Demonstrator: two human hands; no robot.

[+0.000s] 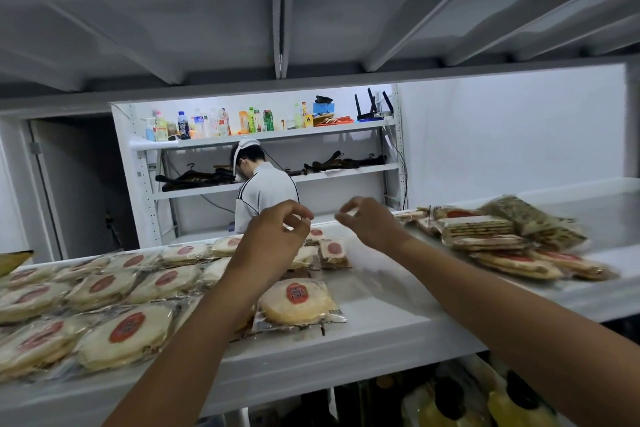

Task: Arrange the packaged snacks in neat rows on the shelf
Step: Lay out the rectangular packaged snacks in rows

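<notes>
Round snack cakes in clear packets with red labels (138,329) lie in rows on the left half of the white shelf (398,315). One packet (298,302) ends the front row, and a smaller packet (334,253) lies behind it. A loose pile of flat snack packets (502,239) sits at the right. My left hand (280,229) hovers over the back rows, fingers loosely curled, holding nothing. My right hand (367,222) is raised beside it, thumb and forefinger near each other with nothing between them, left of the pile.
The underside of an upper shelf (311,28) hangs close overhead. Beyond the shelf stands a person in a white cap (263,184), in front of a rack with bottles (214,121). Yellow bottles (450,406) fill the level below. A yellow bag (14,262) shows at the left edge.
</notes>
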